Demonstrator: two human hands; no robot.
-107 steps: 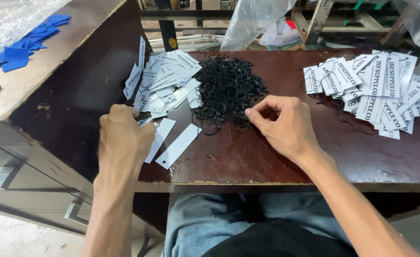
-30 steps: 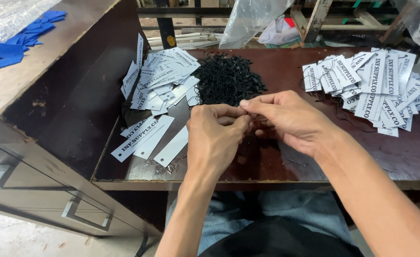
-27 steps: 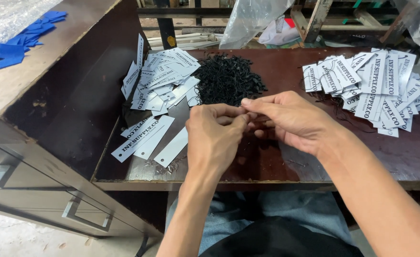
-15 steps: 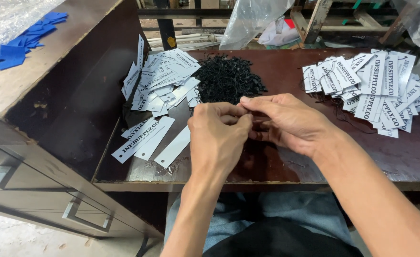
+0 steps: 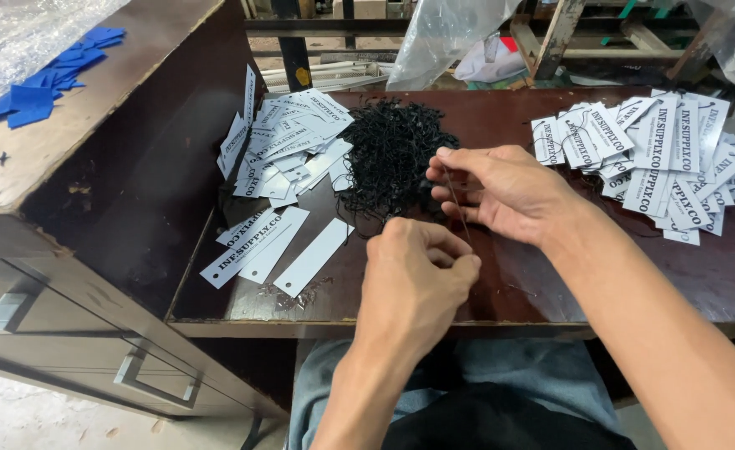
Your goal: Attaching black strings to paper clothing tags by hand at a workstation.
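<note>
A dark brown wooden table [image 5: 517, 287] carries everything here, its surface worn and scuffed near the front edge. At about eleven o'clock on it lies a loose heap of white printed tags [image 5: 288, 142]. Just beside that heap, toward twelve o'clock, sits a tangled pile of black strings [image 5: 392, 154], touching the tags' edge. At about eight o'clock, three long white tags [image 5: 271, 246] lie side by side, apart from the heap, one of them blank side up. At two o'clock a second spread of white printed tags [image 5: 659, 162] overlaps itself near the table's far right end.
</note>
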